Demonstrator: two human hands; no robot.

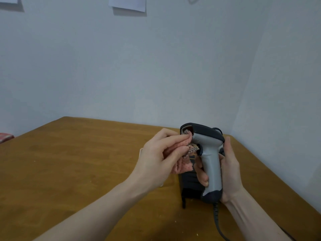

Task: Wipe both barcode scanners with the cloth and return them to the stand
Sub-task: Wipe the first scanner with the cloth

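Note:
My right hand (229,169) grips the handle of a grey and black barcode scanner (211,153), holding it upright above the table with its window facing left. My left hand (159,159) pinches a pink cloth (180,164) with a checked edge and presses it against the scanner's window and front. A dark object (189,186), perhaps the stand or the second scanner, sits on the table behind the held scanner, mostly hidden by it and my hands. The scanner's cable (218,221) hangs down from the handle's base.
The wooden table (69,162) stands in a corner, with white walls close behind and to the right. A red object (5,136) shows at the far left edge. A pale thing (141,153) is partly hidden behind my left hand.

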